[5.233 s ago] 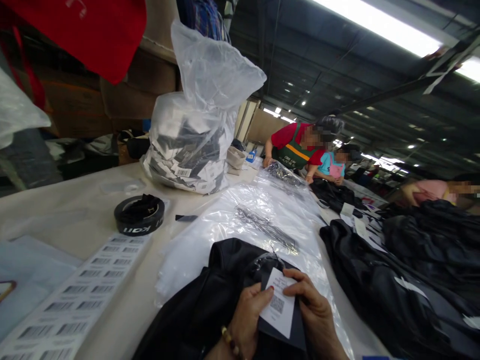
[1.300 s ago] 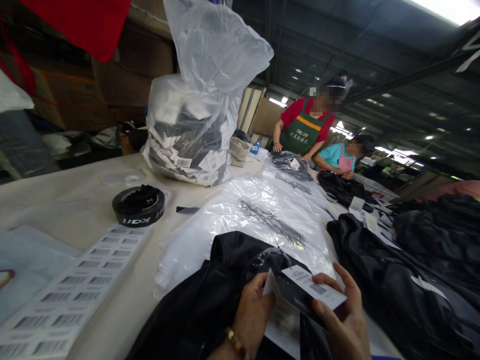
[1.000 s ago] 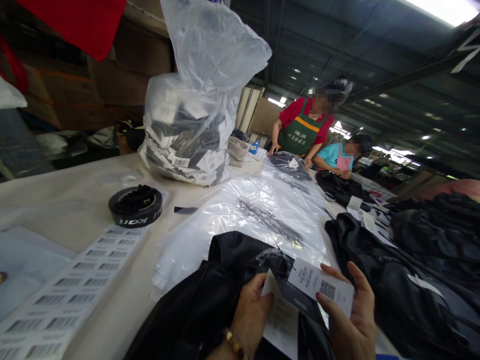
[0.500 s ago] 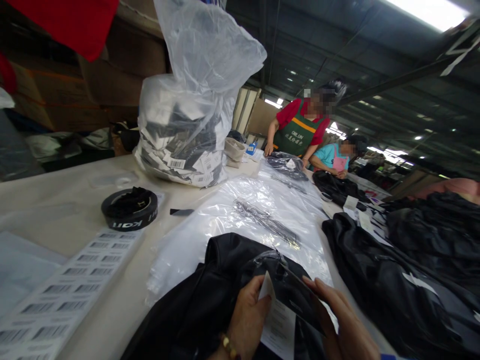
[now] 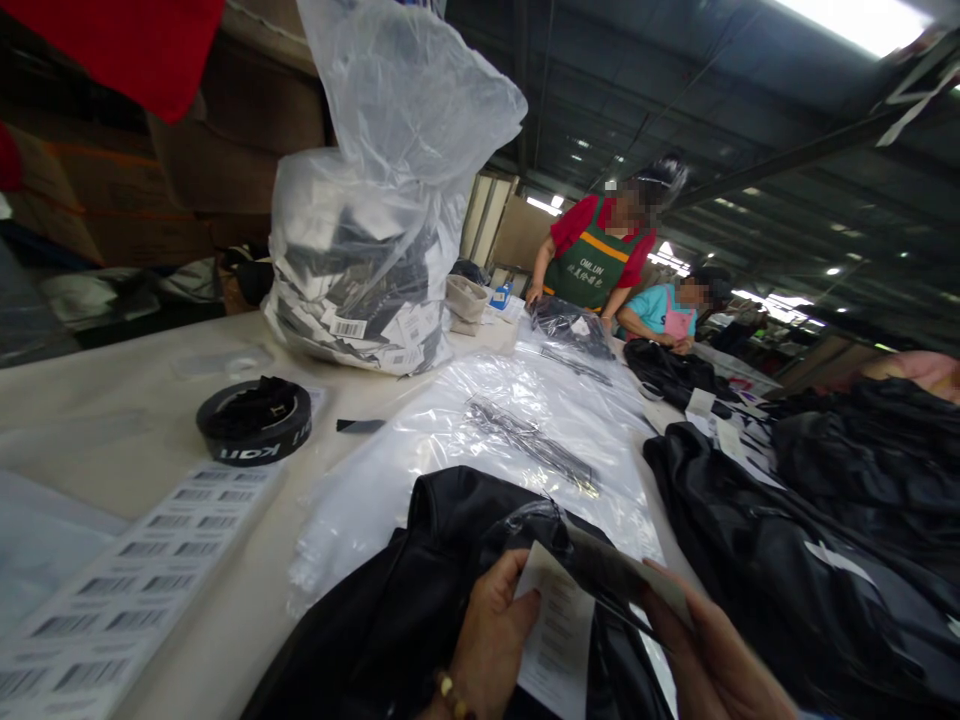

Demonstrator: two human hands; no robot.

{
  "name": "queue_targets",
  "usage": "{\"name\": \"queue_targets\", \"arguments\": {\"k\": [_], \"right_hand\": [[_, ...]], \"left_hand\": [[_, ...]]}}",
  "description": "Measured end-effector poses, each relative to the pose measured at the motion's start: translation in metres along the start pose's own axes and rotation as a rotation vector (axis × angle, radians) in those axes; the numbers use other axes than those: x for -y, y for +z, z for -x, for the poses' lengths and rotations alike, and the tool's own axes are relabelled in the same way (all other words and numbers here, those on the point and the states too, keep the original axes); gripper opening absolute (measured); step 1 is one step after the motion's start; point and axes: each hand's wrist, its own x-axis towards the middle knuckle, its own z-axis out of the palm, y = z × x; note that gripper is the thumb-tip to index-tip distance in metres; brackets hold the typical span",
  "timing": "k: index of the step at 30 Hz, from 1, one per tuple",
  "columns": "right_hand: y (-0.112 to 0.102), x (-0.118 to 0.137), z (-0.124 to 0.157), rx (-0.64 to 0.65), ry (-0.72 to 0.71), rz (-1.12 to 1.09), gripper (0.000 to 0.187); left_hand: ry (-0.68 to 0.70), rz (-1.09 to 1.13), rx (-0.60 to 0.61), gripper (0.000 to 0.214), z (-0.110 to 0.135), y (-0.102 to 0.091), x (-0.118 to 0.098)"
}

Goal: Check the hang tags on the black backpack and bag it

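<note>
A black, leather-looking garment [image 5: 397,610] lies before me, its lower part cut off by the bottom of the view. My left hand [image 5: 491,635], with a beaded bracelet at the wrist, pinches a white printed label [image 5: 561,630] between thumb and fingers. On the right, my right hand [image 5: 724,655] grips a hang tag [image 5: 630,575], its face tilted and greyish. The tag sits near the garment's neck, by a piece of clear plastic [image 5: 529,520]. Underneath the garment spreads a stack of clear plastic bags [image 5: 450,430].
At left lie a barcode sticker sheet [image 5: 150,570] and a black tape roll [image 5: 255,440]. A big clear bag of tags [image 5: 360,290] stands behind them. Black garments [image 5: 787,560] are piled at right. Two co-workers [image 5: 592,260] work at the table's far end.
My right hand has shifted slightly right and down, turning the hang tag so its lighter face shows. The white label in my left hand is spread flatter and more visible.
</note>
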Motion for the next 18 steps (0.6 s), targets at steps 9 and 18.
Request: {"name": "queue_targets", "arguments": {"k": [9, 18], "right_hand": [[0.01, -0.032, -0.014, 0.142, 0.46, -0.575, 0.042], [0.026, 0.007, 0.002, 0.553, 0.525, -0.797, 0.039]], "left_hand": [[-0.118, 0.303, -0.065, 0.046, 0.0, 0.002, -0.006], [-0.141, 0.433, -0.155, 0.039, 0.001, 0.008, -0.017]]}}
